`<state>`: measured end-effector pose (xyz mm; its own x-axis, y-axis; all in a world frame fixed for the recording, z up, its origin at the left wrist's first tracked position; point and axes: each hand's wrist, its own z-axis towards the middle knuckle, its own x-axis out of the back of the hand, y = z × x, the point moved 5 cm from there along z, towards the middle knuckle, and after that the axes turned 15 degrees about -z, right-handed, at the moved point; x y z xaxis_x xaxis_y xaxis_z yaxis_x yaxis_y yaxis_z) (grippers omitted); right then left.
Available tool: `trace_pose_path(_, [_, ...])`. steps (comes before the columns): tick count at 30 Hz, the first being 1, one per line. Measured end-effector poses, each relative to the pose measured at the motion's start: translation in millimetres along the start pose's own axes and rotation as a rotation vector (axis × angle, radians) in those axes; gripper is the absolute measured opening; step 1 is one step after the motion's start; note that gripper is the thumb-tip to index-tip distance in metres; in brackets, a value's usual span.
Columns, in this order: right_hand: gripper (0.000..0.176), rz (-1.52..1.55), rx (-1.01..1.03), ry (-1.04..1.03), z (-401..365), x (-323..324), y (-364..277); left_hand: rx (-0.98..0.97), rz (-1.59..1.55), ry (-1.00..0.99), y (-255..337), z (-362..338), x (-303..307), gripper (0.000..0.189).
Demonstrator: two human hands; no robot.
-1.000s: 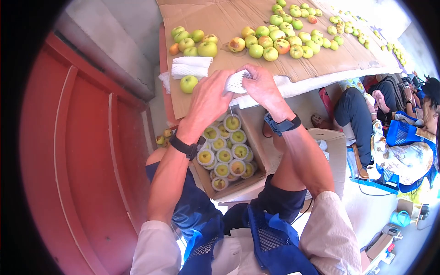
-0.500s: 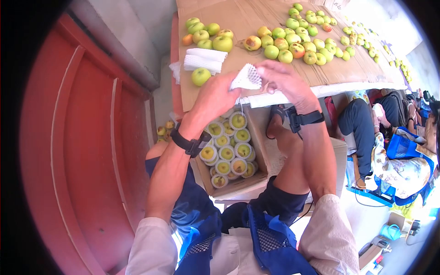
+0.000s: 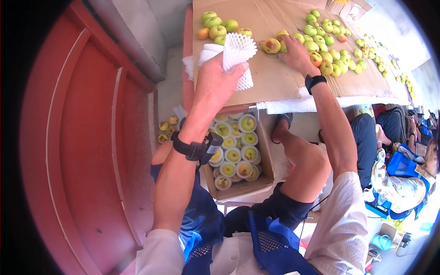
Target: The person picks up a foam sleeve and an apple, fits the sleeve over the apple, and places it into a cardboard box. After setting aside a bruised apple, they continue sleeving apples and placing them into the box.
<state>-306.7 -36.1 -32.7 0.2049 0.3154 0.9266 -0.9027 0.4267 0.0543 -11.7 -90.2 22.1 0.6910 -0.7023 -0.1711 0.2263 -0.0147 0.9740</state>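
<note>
Protruding above left grip (image 3: 217, 77), white foam net (image 3: 238, 47).

Shows loose apples (image 3: 326, 68) on the surface (image 3: 266, 80), upper right of the frame, with another cluster (image 3: 217, 31) at upper left; below the surface, centre, a box (image 3: 245, 189) of netted apples (image 3: 233, 155); far left, a door (image 3: 91, 137).

I make it 1 left hand (image 3: 215, 78), 1 right hand (image 3: 296, 56) and 2 black wrist straps (image 3: 315, 82). Foam net sleeves (image 3: 237, 48): at least 2, they overlap so no exact number, sorry. Small bunch of bare apples (image 3: 217, 31), about 7 showing. Main pile of apples (image 3: 321, 47) is easily 20+. Then 1 open carton (image 3: 266, 158) with 12+ sleeved apples (image 3: 233, 155) visible, plus at least 3 loose apples (image 3: 163, 125) near it.
</note>
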Motion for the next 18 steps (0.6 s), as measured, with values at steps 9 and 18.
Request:
trace_pose_path(9, [0.073, -0.101, 0.166, -0.310, 51, -41, -15, -0.003, -0.158, 0.020, 1, 2, 7, 0.032])
trace_pose_path(18, [0.063, 0.394, 0.024, -0.237, 26, 5, -18, -0.051, -0.170, 0.054, 4, 5, 26, 0.032])
